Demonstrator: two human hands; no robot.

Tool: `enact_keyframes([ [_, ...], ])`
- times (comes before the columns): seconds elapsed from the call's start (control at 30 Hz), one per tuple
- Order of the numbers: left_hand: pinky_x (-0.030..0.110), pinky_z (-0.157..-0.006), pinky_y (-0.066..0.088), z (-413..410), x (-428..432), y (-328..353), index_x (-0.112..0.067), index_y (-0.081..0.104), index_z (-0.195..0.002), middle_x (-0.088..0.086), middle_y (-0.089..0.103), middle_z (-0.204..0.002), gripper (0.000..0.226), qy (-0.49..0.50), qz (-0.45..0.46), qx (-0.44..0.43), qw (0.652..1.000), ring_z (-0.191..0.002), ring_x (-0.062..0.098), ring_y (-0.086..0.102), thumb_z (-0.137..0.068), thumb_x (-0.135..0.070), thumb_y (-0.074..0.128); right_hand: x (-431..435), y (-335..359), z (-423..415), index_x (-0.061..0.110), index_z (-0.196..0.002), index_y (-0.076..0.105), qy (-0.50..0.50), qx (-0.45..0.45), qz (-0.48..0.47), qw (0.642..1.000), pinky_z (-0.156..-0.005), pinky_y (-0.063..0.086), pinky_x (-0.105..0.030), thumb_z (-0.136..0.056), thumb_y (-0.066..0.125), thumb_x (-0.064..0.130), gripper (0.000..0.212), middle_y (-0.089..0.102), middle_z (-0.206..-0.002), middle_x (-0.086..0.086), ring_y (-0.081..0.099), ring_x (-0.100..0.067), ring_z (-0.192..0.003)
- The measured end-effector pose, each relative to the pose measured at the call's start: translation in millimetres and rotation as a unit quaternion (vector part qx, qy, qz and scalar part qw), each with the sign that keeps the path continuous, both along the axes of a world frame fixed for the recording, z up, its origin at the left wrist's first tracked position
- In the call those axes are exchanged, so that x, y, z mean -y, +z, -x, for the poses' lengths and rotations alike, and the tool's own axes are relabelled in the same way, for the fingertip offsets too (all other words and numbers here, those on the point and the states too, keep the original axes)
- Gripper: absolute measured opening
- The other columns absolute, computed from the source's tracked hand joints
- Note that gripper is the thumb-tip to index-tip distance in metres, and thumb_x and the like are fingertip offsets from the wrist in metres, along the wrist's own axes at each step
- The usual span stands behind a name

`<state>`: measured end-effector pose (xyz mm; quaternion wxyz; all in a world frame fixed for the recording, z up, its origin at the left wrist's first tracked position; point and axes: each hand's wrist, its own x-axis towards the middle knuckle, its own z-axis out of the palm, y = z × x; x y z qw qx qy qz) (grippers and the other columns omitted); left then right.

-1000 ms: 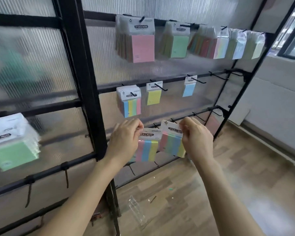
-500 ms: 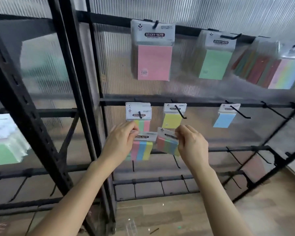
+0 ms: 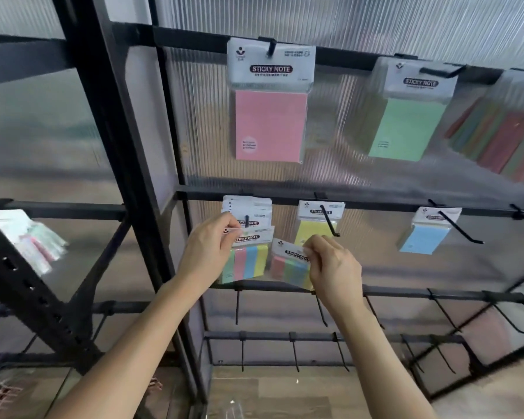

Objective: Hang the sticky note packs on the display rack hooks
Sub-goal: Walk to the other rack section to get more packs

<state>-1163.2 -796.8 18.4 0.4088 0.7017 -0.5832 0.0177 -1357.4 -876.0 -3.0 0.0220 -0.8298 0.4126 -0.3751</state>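
Below the display rack's middle rail [image 3: 375, 204], where a yellow pack [image 3: 312, 232] and a blue pack [image 3: 424, 238] already hang, the left hand [image 3: 208, 252] pinches one striped sticky note pack [image 3: 245, 263] at the rail's leftmost hook [image 3: 247, 220]. The right hand [image 3: 333, 267] pinches a second striped pack [image 3: 289, 270]. Neither is hung yet.

Soft, fairly bright daylight seeps through the ribbed panel [image 3: 375, 22] behind the pink pack [image 3: 270, 125], and shadows are faint. That pink pack is the sharpest thing, with lettering that reads cleanly. To its right the green pack [image 3: 406, 128] smears into blur. Far down to its left, the edge packs [image 3: 34, 240] are streaked. The black rack bars [image 3: 194, 40] bow and splay away from it. Below it, my left hand [image 3: 206, 255] and right hand [image 3: 333, 267] are evenly lit and slightly soft. The wrap on the four-colour pack [image 3: 248, 261] and the tilted pack [image 3: 289, 267] that I pinch shows a pale sheen.
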Motion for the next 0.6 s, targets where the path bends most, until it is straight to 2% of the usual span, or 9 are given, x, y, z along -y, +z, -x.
enact_keyframes([
  [0.07, 0.012, -0.059, 0.030, -1.1, 4.9, 0.2, -0.010, 0.056, -0.090, -0.005, 0.060, -0.093, 0.010, 0.001, -0.010, -0.002, 1.000, -0.083, 0.011, 0.050, -0.092, -0.019, 0.054, 2.7, 0.0, -0.5, 0.014, -0.073, 0.055, -0.001, -0.001, 0.003, 1.000, -0.050, 0.026, -0.024, -0.084, 0.046, 0.016, 0.015, 0.058, -0.070, 0.003, 0.052, -0.023, -0.057],
  [0.23, 0.021, -0.060, 0.036, -2.5, 12.3, 1.1, -0.013, 0.055, -0.089, -0.006, 0.060, -0.091, 0.007, -0.012, -0.017, -0.031, 0.999, -0.084, 0.013, 0.055, -0.092, -0.020, 0.054, 4.6, -2.6, -2.2, 0.015, -0.073, 0.054, -0.008, 0.010, -0.021, 1.000, -0.051, 0.030, -0.025, -0.085, 0.046, 0.018, 0.014, 0.058, -0.070, 0.003, 0.053, -0.023, -0.059],
  [0.37, 0.019, -0.058, 0.040, -3.7, 13.1, 0.2, -0.014, 0.053, -0.087, -0.004, 0.061, -0.093, 0.006, -0.031, -0.016, -0.072, 0.997, -0.087, 0.015, 0.059, -0.092, -0.017, 0.053, 4.2, -6.9, -1.0, 0.015, -0.073, 0.055, -0.004, 0.014, -0.028, 0.999, -0.051, 0.032, -0.025, -0.085, 0.046, 0.019, 0.015, 0.060, -0.071, 0.002, 0.054, -0.025, -0.059],
  [0.43, 0.021, -0.057, 0.045, -4.2, 12.3, -2.2, -0.014, 0.051, -0.087, -0.002, 0.062, -0.098, 0.007, -0.028, -0.021, -0.082, 0.996, -0.090, 0.018, 0.061, -0.093, -0.018, 0.052, 3.6, -8.5, 0.6, 0.015, -0.073, 0.056, -0.003, 0.014, -0.024, 1.000, -0.050, 0.029, -0.024, -0.084, 0.046, 0.018, 0.014, 0.060, -0.071, 0.002, 0.054, -0.023, -0.058],
  [0.53, 0.034, -0.060, 0.054, -4.4, 13.4, -3.5, -0.015, 0.050, -0.089, 0.004, 0.064, -0.111, 0.008, -0.018, -0.030, -0.089, 0.995, -0.094, 0.019, 0.062, -0.093, -0.021, 0.051, 3.3, -9.9, 2.4, 0.015, -0.073, 0.056, -0.007, 0.012, -0.026, 1.000, -0.045, 0.027, -0.022, -0.085, 0.046, 0.019, 0.015, 0.061, -0.071, 0.002, 0.054, -0.021, -0.058],
  [0.6, 0.031, -0.058, 0.050, -5.6, 16.8, -4.5, -0.015, 0.050, -0.088, 0.006, 0.064, -0.111, 0.008, -0.008, -0.031, -0.075, 0.997, -0.092, 0.019, 0.061, -0.093, -0.022, 0.051, 4.8, -10.4, 2.2, 0.015, -0.073, 0.055, -0.009, 0.012, -0.030, 0.999, -0.045, 0.030, -0.024, -0.085, 0.045, 0.020, 0.016, 0.061, -0.072, 0.002, 0.054, -0.022, -0.059],
])
